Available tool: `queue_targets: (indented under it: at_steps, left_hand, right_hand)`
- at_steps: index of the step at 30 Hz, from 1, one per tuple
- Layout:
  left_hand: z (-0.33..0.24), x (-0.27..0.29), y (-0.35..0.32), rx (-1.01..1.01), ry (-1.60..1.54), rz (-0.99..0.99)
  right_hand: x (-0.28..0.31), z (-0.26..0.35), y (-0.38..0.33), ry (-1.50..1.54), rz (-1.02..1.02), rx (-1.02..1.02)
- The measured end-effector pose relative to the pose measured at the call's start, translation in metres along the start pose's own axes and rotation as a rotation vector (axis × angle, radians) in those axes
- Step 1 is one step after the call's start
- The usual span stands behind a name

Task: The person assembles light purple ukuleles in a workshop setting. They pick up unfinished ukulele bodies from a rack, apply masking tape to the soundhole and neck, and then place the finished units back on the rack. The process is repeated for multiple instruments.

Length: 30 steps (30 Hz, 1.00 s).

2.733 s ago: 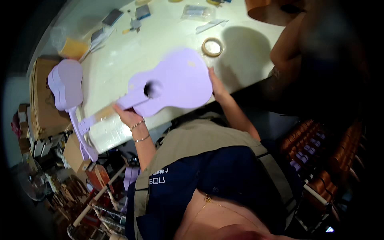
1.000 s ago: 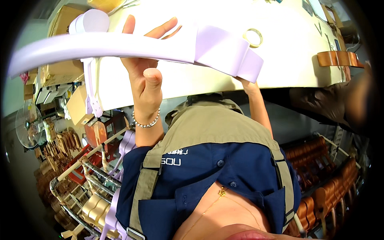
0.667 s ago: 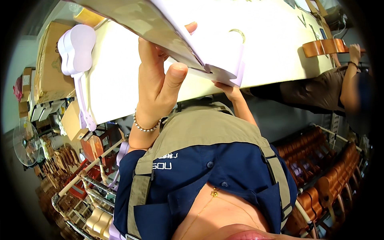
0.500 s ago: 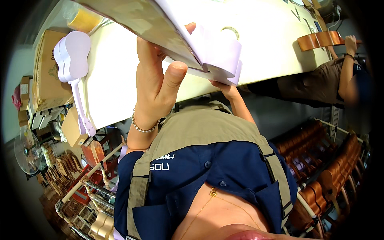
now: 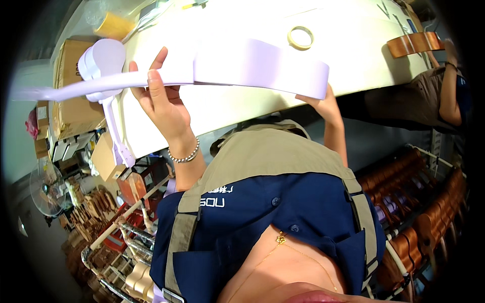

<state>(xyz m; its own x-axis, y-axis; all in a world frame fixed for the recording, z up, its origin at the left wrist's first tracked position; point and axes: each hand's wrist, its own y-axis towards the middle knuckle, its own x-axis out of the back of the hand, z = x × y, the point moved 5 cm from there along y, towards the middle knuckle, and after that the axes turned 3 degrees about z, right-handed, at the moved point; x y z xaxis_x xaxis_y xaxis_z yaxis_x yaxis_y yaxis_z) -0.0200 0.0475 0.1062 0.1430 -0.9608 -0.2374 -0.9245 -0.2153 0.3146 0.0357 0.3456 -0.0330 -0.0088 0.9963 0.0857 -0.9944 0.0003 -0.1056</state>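
Note:
A lilac ukulele (image 5: pixel 260 65) is held edge-on above the near side of the white table, its curved side facing up. Its neck points left and blurs toward the headstock. My left hand (image 5: pixel 164 108) holds the neck close to the body, thumb on the near side and fingers beyond it, some of them stretched out. At the rounded right end of the body, my right hand (image 5: pixel 326 103) grips the lower edge; its fingers are partly hidden beneath. A ring-shaped roll of tape (image 5: pixel 300 38) lies on the table just beyond the body.
Another lilac ukulele (image 5: pixel 108 68) leans by a cardboard box (image 5: pixel 65 106) at the table's left end. At right, a person (image 5: pixel 447 96) holds a brown ukulele (image 5: pixel 415 45) over the table (image 5: pixel 353 60). Racks of brown bodies (image 5: pixel 429 217) stand at lower right; a fan (image 5: pixel 48 189) is left.
The ukulele has turned from a steep tilt to lie edge-on, its neck now pointing left. My left hand has moved left and now holds the neck. The tape roll has come into fuller view.

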Motion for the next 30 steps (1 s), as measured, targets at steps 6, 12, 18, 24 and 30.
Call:
queue_targets:
  at_steps: [6, 12, 18, 24, 30]
  left_hand:
    - [0.020, 0.069, -0.017, 0.134, -0.170, -0.333]
    - [0.009, 0.114, -0.044, 0.146, -0.123, -0.537]
    - [0.012, 0.168, -0.085, 0.121, -0.107, -0.742]
    - [0.053, 0.224, -0.135, 0.286, -0.583, -0.793]
    - [0.096, 0.214, -0.160, 0.366, -0.424, -0.444]
  right_hand:
    - [-0.015, 0.039, 0.014, -0.067, 0.038, 0.075]
    - [-0.048, 0.056, 0.036, -0.093, 0.208, 0.165]
    - [-0.089, 0.071, 0.052, -0.365, 0.335, 0.341]
    - [-0.142, 0.127, 0.044, -0.204, 0.550, 0.650]
    - [-0.197, 0.137, 0.031, 0.061, 0.851, 0.685]
